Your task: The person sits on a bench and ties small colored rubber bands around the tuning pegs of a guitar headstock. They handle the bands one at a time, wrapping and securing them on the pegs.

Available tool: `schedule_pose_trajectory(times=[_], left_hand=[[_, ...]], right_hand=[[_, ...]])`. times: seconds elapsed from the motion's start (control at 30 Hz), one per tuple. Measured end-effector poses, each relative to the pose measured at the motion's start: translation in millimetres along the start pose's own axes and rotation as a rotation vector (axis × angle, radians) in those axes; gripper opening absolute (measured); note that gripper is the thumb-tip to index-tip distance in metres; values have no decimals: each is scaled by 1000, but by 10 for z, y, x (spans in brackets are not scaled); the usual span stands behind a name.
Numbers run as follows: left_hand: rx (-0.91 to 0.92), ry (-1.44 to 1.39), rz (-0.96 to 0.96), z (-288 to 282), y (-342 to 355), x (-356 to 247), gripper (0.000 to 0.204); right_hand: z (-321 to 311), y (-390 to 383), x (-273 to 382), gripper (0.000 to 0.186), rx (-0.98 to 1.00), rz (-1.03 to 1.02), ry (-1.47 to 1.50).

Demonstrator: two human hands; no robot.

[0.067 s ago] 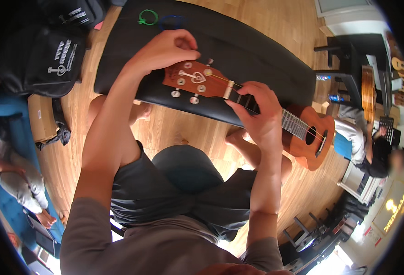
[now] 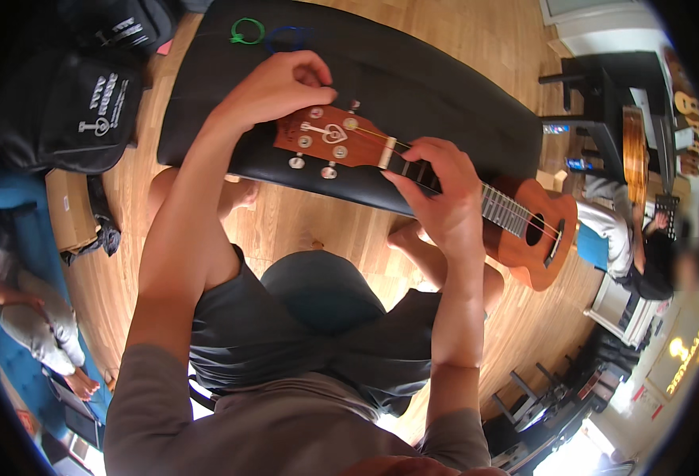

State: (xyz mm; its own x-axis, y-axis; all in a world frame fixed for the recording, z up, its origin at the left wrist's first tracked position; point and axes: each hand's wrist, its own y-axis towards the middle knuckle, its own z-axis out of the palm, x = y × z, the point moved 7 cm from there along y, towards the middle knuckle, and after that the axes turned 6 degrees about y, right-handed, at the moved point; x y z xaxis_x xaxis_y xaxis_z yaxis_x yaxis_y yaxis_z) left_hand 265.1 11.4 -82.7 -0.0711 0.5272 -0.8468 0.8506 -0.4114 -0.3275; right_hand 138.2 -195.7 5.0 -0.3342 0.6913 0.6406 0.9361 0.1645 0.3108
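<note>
A brown ukulele (image 2: 553, 208) lies slanted over the black padded bench, its body reaching past the bench's right end. My left hand (image 2: 290, 86) is at the far edge of the headstock (image 2: 369, 145), thumb and fingers pinched where a tuning peg sits; the fingers hide that peg. Another far-side tuning peg (image 2: 355, 105) shows beside it, and two white pegs stick out on the near side. My right hand (image 2: 448, 186) wraps the neck just below the white nut (image 2: 387, 153). A pale string runs from one post over the nut, and strings cross the soundhole.
On the black bench (image 2: 444, 87) lie a green coil (image 2: 248, 32) and a blue coil (image 2: 287, 38). Black bags (image 2: 64, 111) and a cardboard box (image 2: 72, 208) stand left. People sit at both sides; one at right is near an upright guitar (image 2: 635, 155).
The bench, ukulele and both hands appear slightly farther left in the picture. The grip of each hand looks the same.
</note>
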Motion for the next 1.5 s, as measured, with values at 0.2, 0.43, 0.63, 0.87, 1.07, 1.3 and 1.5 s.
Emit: schedule_pose_trajectory(times=[0.2,0.43,0.63,0.87,1.07,1.3,1.5], left_hand=[[13,47,-34,47,-42,-37,20],[186,-646,-82,51,-160,-20,29],[92,-529,-104,99,-107,-17,35],[-74,-78,-76,-15,-31,96,28],[-108,-27,-87,-44,59,111,34],[-126,12,-75,-49,55,137,35],[-129,72,-67,-67,13,99,35]], right_hand=[[-26,-50,-53,34,10,-14,15],[-147,-24,-3,33,-52,-19,73],[-184,-11,4,32,-74,-21,74],[17,19,-50,36,36,18,16],[218,195,215,47,56,-62,-27],[665,284,403,52,113,-132,-218],[720,276,400,48,119,-187,-233]])
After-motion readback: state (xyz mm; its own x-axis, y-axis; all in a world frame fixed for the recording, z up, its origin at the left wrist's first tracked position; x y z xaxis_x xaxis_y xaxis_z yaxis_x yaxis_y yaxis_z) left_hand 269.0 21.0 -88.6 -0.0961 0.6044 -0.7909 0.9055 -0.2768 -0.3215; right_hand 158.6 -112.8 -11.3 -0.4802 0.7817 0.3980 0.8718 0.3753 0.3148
